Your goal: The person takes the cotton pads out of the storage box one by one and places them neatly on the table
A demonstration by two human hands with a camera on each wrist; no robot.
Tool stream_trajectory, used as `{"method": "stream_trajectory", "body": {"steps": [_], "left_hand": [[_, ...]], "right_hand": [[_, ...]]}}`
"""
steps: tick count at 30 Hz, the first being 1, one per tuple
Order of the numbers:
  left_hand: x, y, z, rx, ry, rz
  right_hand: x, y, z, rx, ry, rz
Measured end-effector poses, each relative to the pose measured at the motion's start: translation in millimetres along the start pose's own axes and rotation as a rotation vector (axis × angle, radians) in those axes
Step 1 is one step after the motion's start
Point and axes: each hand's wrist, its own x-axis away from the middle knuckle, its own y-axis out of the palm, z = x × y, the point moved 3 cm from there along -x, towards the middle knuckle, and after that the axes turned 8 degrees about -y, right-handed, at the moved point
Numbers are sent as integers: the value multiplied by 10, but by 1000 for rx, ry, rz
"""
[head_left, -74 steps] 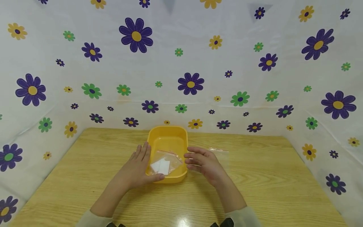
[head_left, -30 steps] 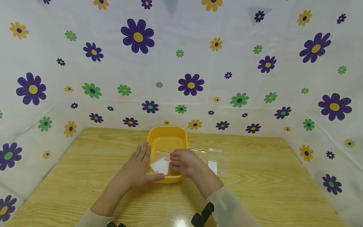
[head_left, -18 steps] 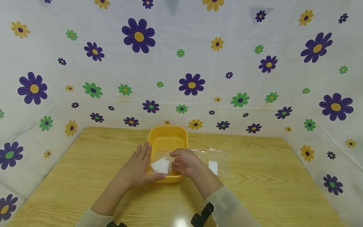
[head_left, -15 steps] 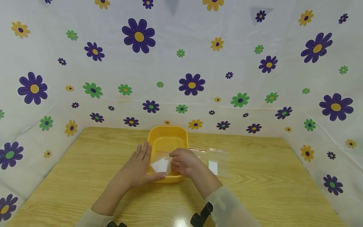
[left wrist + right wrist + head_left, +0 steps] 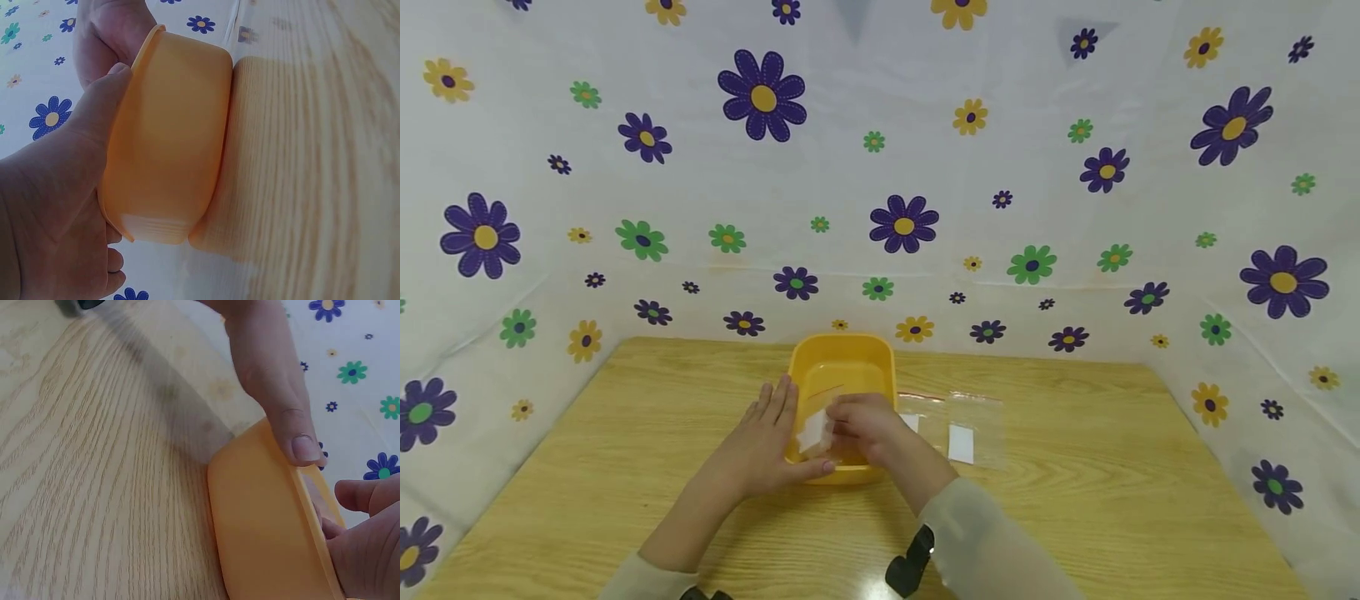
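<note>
A yellow plastic tub (image 5: 842, 340) stands on the table. My left hand (image 5: 758, 446) rests against it, fingers straight along its left side and thumb over the near rim. My right hand (image 5: 871, 427) reaches inside from the right and pinches a small clear zip bag (image 5: 815, 433) holding white pieces. That bag is tilted up, and the hand covers its right part. In the right wrist view the tub's wall (image 5: 262, 512) hides the right fingertips. The left wrist view shows the left thumb (image 5: 109, 94) on the rim.
Two more clear zip bags lie on the table just right of the tub: one (image 5: 932, 408) partly behind the right hand, the other (image 5: 988, 429) with a white piece inside. A flower-printed cloth (image 5: 842, 175) hangs behind and at both sides of the wooden table (image 5: 1075, 467).
My right hand moved from beside the tub's right wall into the tub and took hold of the zip bag, which went from lying flat to tilted. My left hand stayed in place.
</note>
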Motion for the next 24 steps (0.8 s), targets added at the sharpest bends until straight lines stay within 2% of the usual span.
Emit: {"method": "stream_trajectory", "body": {"steps": [5,10,15,24], "left_hand": [[6,6,-16,1,-3,-2],[-2,19,-23,0,-2,1],[2,9,-12,0,-10,-3],[9,0,1,-5,-10,2]], "right_hand": [[18,43,-11,110,-40,40],[70,11,-77,135,-123,59],[143,-96,-192,126,-174,58],[250,-276,-279,68,-179,23]]}}
